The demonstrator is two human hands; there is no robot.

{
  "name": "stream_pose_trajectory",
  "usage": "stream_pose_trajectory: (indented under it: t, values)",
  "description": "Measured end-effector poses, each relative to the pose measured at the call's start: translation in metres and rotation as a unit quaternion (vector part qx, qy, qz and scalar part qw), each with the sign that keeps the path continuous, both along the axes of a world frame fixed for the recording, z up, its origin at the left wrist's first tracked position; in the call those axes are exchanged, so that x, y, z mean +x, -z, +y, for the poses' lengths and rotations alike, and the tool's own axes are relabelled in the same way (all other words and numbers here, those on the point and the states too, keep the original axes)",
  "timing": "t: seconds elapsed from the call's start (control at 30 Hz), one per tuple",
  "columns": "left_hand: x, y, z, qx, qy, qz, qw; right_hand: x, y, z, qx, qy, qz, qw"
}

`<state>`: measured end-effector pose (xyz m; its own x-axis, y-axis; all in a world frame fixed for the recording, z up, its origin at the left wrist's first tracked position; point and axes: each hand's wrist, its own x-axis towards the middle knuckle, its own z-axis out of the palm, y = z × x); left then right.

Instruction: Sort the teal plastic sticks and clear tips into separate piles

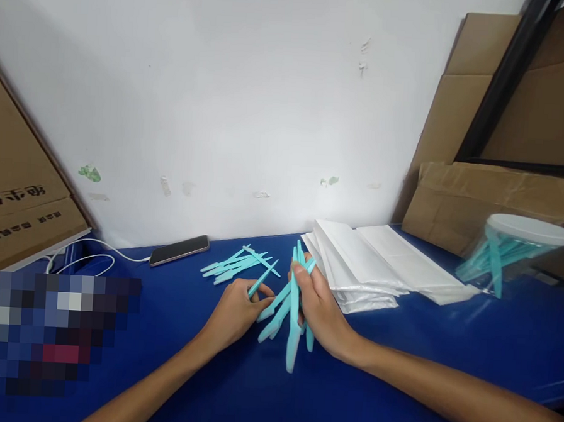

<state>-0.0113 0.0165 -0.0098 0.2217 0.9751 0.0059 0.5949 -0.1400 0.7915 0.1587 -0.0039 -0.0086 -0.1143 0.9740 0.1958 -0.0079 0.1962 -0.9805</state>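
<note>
My right hand (321, 311) is closed around a loose bunch of turquoise eyebrow razors (293, 328), their wide ends fanning downward over the table. Beside it, my left hand (239, 309) pinches a single turquoise razor (262, 279) that points up and to the right; the fingertips partly hide its lower end. The left fingers are close to the wide ends of the bunch. A small pile of similar razors (236, 264) lies just beyond my left hand, some crossing over each other.
White padded pouches (359, 259) are stacked beyond my right hand. A clear tub with a white lid (531, 229) holds more razors at the right. A phone (180, 250) with a white cable (114, 251) lies at the back left. Cardboard boxes (23, 178) flank the blue table (171, 331).
</note>
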Motion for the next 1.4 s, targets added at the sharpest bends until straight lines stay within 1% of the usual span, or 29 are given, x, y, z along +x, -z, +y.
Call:
stream_pose_trajectory:
  t: [0.1, 0.2, 0.37, 0.47, 0.57, 0.63, 0.73, 0.83, 0.93, 1.07, 1.2, 1.33, 1.4]
  values:
    - [-0.003, 0.004, 0.003, -0.005, 0.003, -0.006, 1.0, 0.0, 0.003, 0.004, -0.007, 0.003, -0.011, 1.0]
    - [-0.006, 0.006, 0.003, 0.0, 0.007, -0.01, 1.0, 0.001, 0.003, 0.005, 0.006, 0.008, -0.033, 0.999]
    - [-0.007, 0.005, 0.0, 0.002, 0.027, -0.016, 1.0, 0.002, 0.001, 0.004, 0.034, 0.025, -0.053, 0.998]
    - [-0.007, 0.003, 0.0, 0.016, 0.032, -0.017, 0.999, 0.003, 0.0, 0.004, 0.038, 0.0, -0.046, 0.998]
    - [-0.007, 0.002, -0.001, 0.049, 0.012, -0.01, 0.999, 0.004, -0.004, 0.002, 0.047, -0.022, -0.034, 0.998]
    - [-0.006, 0.0, -0.003, 0.058, 0.013, -0.001, 0.998, 0.004, -0.009, -0.001, 0.061, -0.02, -0.02, 0.998]
    - [-0.002, -0.001, -0.008, 0.055, 0.039, 0.018, 0.998, 0.005, -0.015, -0.006, 0.094, -0.009, 0.011, 0.995]
    - [0.002, 0.0, -0.014, 0.046, 0.059, 0.058, 0.996, 0.005, -0.018, -0.009, 0.119, -0.001, 0.032, 0.992]
    - [0.003, 0.0, -0.016, 0.039, 0.067, 0.087, 0.993, 0.005, -0.018, -0.007, 0.123, -0.006, 0.071, 0.99]
    - [0.001, 0.0, -0.017, 0.033, 0.072, 0.089, 0.993, 0.005, -0.019, -0.001, 0.114, -0.008, 0.143, 0.983]
    - [0.0, 0.0, -0.019, 0.037, 0.063, 0.1, 0.992, 0.005, -0.019, 0.003, 0.113, 0.002, 0.178, 0.977]
    - [-0.003, -0.003, -0.02, 0.051, 0.044, 0.089, 0.994, 0.007, -0.02, 0.004, 0.111, 0.016, 0.215, 0.97]
    - [-0.005, -0.005, -0.018, 0.041, 0.031, 0.012, 0.999, 0.008, -0.022, 0.004, 0.102, 0.014, 0.236, 0.966]
